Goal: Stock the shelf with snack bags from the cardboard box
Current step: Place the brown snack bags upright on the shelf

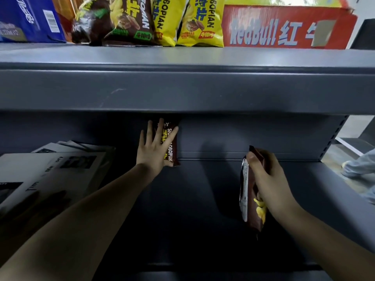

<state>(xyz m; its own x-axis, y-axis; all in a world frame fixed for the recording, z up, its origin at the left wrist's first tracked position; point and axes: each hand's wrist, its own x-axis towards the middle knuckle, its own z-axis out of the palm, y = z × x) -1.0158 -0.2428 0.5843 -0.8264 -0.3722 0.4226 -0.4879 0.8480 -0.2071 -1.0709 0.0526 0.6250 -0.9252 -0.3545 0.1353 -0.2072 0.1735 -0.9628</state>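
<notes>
Both forearms reach into the lower shelf. At right of frame, the right hand pinches a brown snack bag, long axis upright. At centre, the left hand, fingers spread, presses another bag upright against the back panel, leaving free space between the two.

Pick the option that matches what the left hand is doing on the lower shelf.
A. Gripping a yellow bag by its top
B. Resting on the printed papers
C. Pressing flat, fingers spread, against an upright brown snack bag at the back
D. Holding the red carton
C: the left hand lies open with fingers spread on the upright brown snack bag at the back panel.
</notes>
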